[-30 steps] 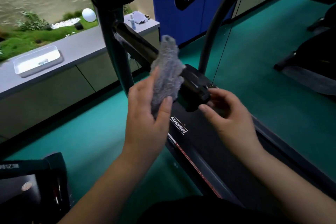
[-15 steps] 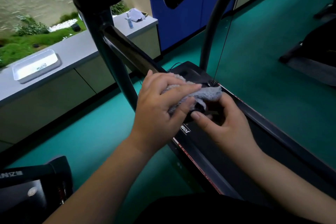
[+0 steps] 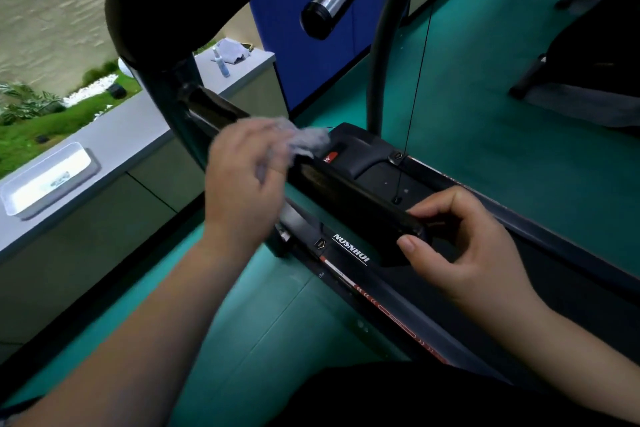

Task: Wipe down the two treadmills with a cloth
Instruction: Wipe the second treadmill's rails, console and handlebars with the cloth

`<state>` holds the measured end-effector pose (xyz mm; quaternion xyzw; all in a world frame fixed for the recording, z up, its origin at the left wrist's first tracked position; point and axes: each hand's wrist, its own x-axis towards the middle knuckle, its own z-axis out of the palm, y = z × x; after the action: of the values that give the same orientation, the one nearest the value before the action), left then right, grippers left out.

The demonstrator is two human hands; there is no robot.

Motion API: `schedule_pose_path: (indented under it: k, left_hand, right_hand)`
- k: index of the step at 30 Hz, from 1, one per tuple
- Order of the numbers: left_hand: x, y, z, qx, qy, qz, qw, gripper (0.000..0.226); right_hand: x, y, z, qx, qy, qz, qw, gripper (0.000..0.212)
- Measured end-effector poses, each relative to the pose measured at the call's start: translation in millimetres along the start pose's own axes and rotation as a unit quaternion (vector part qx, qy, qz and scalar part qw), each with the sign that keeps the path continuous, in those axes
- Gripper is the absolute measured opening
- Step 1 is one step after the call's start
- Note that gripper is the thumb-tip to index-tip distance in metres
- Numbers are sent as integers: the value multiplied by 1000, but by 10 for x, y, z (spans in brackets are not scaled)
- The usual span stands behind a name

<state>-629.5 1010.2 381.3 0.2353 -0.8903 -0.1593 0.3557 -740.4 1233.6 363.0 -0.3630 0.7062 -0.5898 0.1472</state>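
Crumpled grey cloth on handrail of black treadmill

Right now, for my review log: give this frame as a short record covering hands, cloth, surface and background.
left hand: holds the grey cloth against the black bar; blurred
right hand: pinches the bar's near end
treadmill: deck lies below the bar, logo visible
background: white tray and spray bottle on the grey counter
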Motion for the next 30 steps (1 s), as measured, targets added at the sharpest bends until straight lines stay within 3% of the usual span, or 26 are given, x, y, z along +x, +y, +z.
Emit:
schedule_pose_path:
  k: [3, 9, 16, 19, 24, 30]
  left_hand:
    - [-188, 308, 111, -35, -13, 62, 997, 31]
    - [177, -176, 147, -22, 39, 66, 997, 34]
    - [787, -1188, -16, 26, 65, -42, 997, 46]
    - [842, -1278, 7, 57, 73, -56, 994, 43]
    - [462, -790, 77, -47, 87, -51, 994, 41]
    - [-781, 374, 404, -184, 129, -100, 969, 28]
  right_hand:
    - [3, -5, 67, 0, 30, 6, 1000, 28]
    - [0, -18, 160, 4, 77, 10, 997, 25]
    - [-48, -72, 191, 9, 96, 24, 995, 23]
    - [-51, -82, 177, 14, 91, 25, 995, 23]
    - [-59, -59, 173, 12, 86, 32, 996, 26]
    - [-23, -112, 89, -41, 49, 40, 997, 33]
